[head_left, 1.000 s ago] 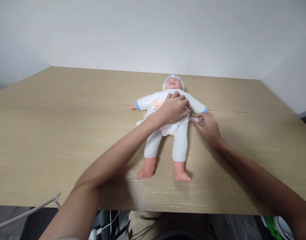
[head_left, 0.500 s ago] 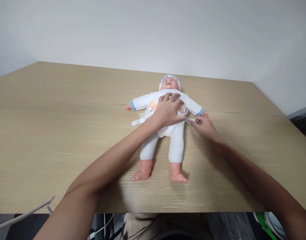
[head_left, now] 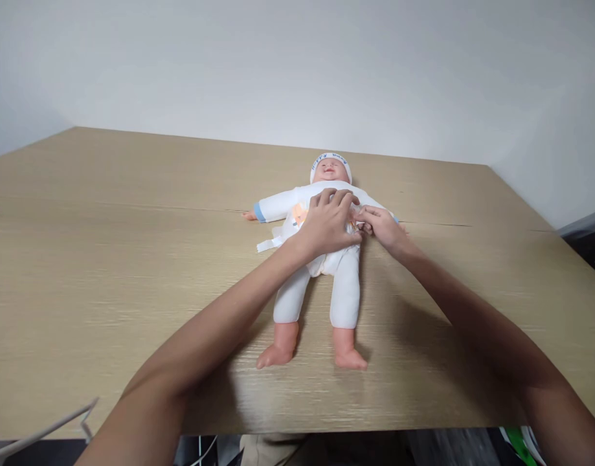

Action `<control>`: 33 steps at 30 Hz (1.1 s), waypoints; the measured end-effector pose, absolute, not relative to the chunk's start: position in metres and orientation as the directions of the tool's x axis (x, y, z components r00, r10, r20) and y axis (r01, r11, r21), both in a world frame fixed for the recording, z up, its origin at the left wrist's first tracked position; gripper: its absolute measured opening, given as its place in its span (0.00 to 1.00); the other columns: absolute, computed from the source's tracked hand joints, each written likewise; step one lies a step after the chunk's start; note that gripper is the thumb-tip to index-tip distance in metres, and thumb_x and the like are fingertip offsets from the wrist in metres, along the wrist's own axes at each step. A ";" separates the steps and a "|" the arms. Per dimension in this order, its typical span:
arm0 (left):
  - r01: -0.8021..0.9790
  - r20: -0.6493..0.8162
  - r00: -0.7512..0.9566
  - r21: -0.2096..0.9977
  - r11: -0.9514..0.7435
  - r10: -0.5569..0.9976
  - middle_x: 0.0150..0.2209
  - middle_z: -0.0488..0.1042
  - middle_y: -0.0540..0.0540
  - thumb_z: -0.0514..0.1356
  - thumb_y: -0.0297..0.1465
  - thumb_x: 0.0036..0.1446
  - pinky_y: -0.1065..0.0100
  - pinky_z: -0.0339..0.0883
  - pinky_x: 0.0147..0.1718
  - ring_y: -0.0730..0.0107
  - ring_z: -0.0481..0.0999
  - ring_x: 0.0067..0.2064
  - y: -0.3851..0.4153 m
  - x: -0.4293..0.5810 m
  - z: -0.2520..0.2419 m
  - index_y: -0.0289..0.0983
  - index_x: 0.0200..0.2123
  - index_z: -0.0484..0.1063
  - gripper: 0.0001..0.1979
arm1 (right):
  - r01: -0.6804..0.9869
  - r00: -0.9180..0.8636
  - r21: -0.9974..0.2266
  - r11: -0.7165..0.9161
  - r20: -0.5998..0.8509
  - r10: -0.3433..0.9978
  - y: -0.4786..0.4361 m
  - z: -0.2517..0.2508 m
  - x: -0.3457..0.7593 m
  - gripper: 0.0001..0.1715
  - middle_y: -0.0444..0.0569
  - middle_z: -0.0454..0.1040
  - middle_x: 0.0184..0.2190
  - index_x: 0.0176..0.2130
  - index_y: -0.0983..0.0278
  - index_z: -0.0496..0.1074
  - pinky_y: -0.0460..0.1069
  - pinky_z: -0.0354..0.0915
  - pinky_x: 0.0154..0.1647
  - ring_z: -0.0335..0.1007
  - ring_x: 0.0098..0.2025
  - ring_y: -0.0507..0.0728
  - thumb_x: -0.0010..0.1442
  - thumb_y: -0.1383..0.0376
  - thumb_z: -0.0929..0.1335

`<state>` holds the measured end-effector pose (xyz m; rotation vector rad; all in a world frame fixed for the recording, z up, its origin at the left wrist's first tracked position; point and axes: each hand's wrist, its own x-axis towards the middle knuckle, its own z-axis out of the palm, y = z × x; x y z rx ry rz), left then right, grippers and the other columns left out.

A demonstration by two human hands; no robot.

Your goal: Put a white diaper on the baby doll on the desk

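A baby doll (head_left: 344,301) in a white outfit and printed headband lies on its back, feet toward me. Round its waist is a white diaper (head_left: 327,265) with an orange print on the front. My left hand (head_left: 329,223) rests on the diaper front over the belly, fingers spread and bent. Beside it, my right hand (head_left: 382,228) pinches at the diaper's side edge; its fingertips largely hide the fastening tab there. On the other side, a white tab (head_left: 268,245) sticks out loose over the table.
The doll lies on a wide wooden table (head_left: 132,272) against a pale wall (head_left: 278,71). A white cable or thin rod (head_left: 49,428) pokes up at the near left edge. Something green (head_left: 515,442) shows below the table at the right.
My right hand has moved up and inward, bringing the pinched tab from beside the doll onto the diaper's front side. My left hand stays on the belly. The view has tilted slightly up.
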<state>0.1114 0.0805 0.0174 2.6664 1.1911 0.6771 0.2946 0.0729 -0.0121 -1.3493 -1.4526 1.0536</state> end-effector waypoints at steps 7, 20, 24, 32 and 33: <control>0.663 0.325 0.576 0.351 -0.661 0.750 0.67 0.75 0.39 0.68 0.38 0.56 0.40 0.60 0.68 0.35 0.63 0.70 0.080 0.110 0.017 0.41 0.61 0.69 0.30 | 0.328 0.000 -0.915 0.236 0.250 0.968 0.060 -0.024 0.285 0.21 0.44 0.72 0.30 0.33 0.59 0.70 0.53 0.66 0.37 0.69 0.33 0.57 0.66 0.46 0.71; 0.361 0.345 0.646 0.649 -0.670 0.681 0.70 0.71 0.35 0.60 0.48 0.73 0.49 0.68 0.68 0.46 0.71 0.69 0.094 0.061 0.026 0.39 0.68 0.65 0.28 | 0.569 -0.287 -0.447 0.690 0.678 0.676 0.018 -0.041 0.290 0.27 0.57 0.76 0.70 0.70 0.60 0.72 0.66 0.64 0.76 0.69 0.74 0.64 0.82 0.60 0.58; 0.467 0.457 0.494 0.578 -0.669 0.740 0.67 0.75 0.36 0.52 0.43 0.78 0.48 0.65 0.69 0.49 0.73 0.68 0.093 0.016 -0.005 0.38 0.65 0.68 0.21 | 0.615 -0.294 -0.402 0.679 0.681 0.670 0.017 -0.036 0.292 0.28 0.58 0.79 0.67 0.69 0.61 0.73 0.67 0.64 0.76 0.70 0.73 0.66 0.82 0.59 0.56; 0.760 0.341 0.335 0.453 -0.466 0.878 0.54 0.79 0.35 0.55 0.46 0.74 0.43 0.67 0.63 0.43 0.75 0.59 0.082 -0.055 -0.040 0.38 0.52 0.73 0.19 | 0.647 -0.333 -0.452 0.615 0.558 0.760 0.052 0.006 0.260 0.27 0.59 0.78 0.65 0.68 0.61 0.72 0.66 0.64 0.73 0.72 0.69 0.68 0.78 0.53 0.64; 0.786 0.311 0.332 0.430 -0.443 0.890 0.52 0.79 0.34 0.56 0.48 0.72 0.43 0.67 0.62 0.42 0.75 0.57 0.081 -0.056 -0.040 0.38 0.49 0.73 0.19 | 0.646 -0.393 -0.454 0.614 0.492 0.777 0.063 0.013 0.252 0.29 0.60 0.78 0.66 0.69 0.63 0.71 0.66 0.62 0.75 0.70 0.70 0.68 0.77 0.53 0.66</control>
